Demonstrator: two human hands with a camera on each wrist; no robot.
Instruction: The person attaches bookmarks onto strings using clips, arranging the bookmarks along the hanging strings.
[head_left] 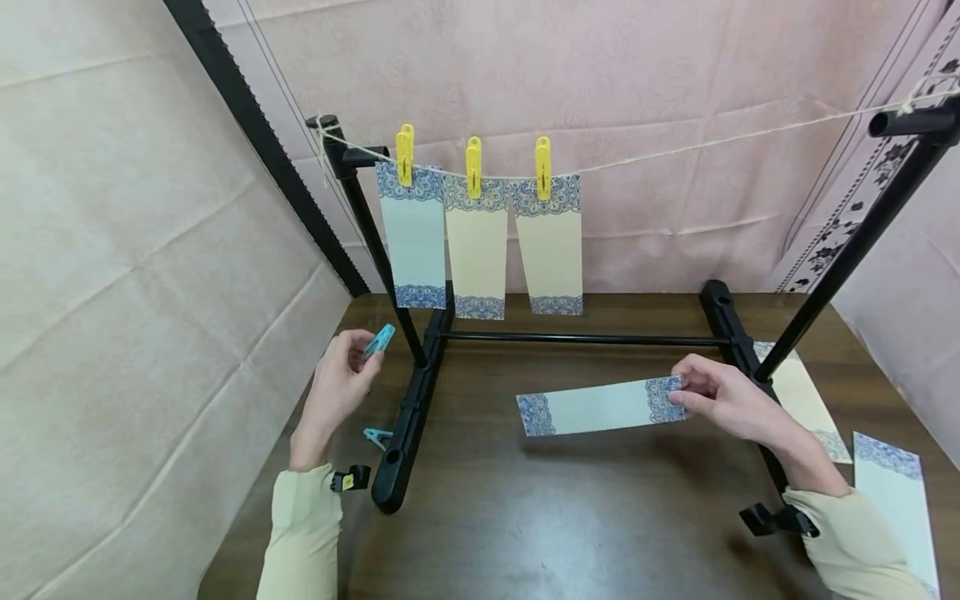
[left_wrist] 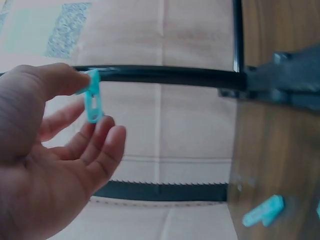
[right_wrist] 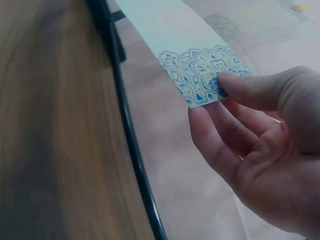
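Between thumb and fingers, my left hand [head_left: 343, 379] pinches a light-blue clothespin [head_left: 379, 339] beside the rack's left post. My right hand [head_left: 731, 396] grips one patterned end of a pale-blue card [head_left: 600, 408], which stretches leftward above the table. In the right wrist view the thumb presses on the card's blue lace border [right_wrist: 200, 75], fingers behind it. Three cards hang from a string [head_left: 712, 148] under yellow clothespins: a pale-blue card [head_left: 412, 242] at the left, then a cream card [head_left: 477, 250] and another cream card [head_left: 551, 254].
A black rack [head_left: 585, 338] with two posts stands on the brown table [head_left: 480, 517] and bears the string. Another light-blue clothespin [head_left: 377, 437] lies by its left foot. On the right lie a cream card [head_left: 802, 400] and a pale-blue card [head_left: 892, 500]. Pink cloth [head_left: 637, 67] hangs behind.
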